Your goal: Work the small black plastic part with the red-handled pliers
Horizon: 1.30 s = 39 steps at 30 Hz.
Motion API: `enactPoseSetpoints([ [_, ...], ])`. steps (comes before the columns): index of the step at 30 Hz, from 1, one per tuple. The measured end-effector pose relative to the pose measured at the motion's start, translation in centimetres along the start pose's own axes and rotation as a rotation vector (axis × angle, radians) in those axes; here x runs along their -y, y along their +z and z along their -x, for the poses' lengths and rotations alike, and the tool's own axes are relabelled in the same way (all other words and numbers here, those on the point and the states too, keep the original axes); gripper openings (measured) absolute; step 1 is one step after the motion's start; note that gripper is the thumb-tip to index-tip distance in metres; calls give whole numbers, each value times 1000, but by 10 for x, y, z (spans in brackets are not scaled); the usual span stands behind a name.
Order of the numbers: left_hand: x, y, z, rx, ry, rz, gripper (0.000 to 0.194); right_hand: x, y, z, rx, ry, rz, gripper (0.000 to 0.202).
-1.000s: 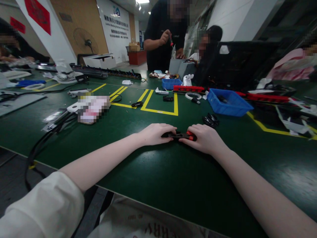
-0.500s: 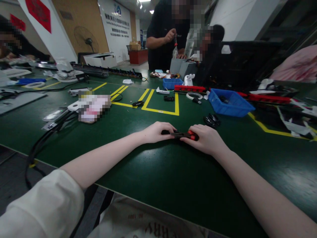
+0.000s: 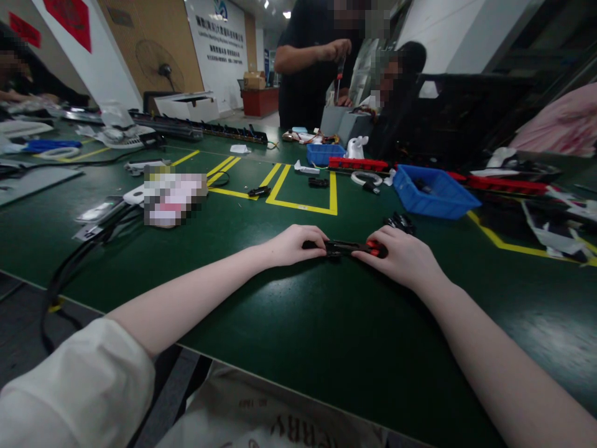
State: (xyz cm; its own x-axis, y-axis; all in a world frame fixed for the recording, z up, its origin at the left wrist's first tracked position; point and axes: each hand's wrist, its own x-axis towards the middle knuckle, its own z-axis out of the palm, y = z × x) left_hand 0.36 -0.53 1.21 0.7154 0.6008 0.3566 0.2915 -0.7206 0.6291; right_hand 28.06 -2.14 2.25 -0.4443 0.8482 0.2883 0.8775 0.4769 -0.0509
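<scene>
My left hand [image 3: 303,244] is closed, fingertips and thumb pinching the left end of a slim black piece [image 3: 344,247]. At that piece's right end some red shows, and there my right hand [image 3: 398,252] grips it with thumb and fingers. The piece lies level between the two hands, just above the green table; its exact kind cannot be made out. Right behind my right hand is a pile of small black parts [image 3: 400,222], partly hidden by the fingers.
The green table [image 3: 280,311] bears yellow tape, with black parts [image 3: 318,182] lying near it. A blue bin [image 3: 433,194] stands at the right, and black cables [image 3: 105,233] and a phone-like item [image 3: 172,199] lie at the left. Across the table a person [image 3: 310,68] holds a screwdriver [image 3: 339,78].
My right hand has shifted slightly right, and more of the black piece shows between my hands. My left hand stays in nearly the same spot. The person opposite has raised the screwdriver hand.
</scene>
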Motion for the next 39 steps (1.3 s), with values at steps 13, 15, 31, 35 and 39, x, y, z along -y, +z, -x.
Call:
enactPoseSetpoints([
  [13,-8,-1,3,76,-75,-263,18,-16,-4,9,118,-71,-42,53],
  [15,-7,-2,4,63,-61,-273,19,-26,-3,18,109,-85,-53,57],
  [31,-7,1,0,-49,-155,-117,13,-30,-5,54,-54,25,-32,67],
  [35,-9,1,-2,-16,-156,-141,14,-31,-4,57,-23,62,-40,65],
  [39,-11,2,-4,19,-145,-222,11,-34,-3,60,5,82,-84,62],
])
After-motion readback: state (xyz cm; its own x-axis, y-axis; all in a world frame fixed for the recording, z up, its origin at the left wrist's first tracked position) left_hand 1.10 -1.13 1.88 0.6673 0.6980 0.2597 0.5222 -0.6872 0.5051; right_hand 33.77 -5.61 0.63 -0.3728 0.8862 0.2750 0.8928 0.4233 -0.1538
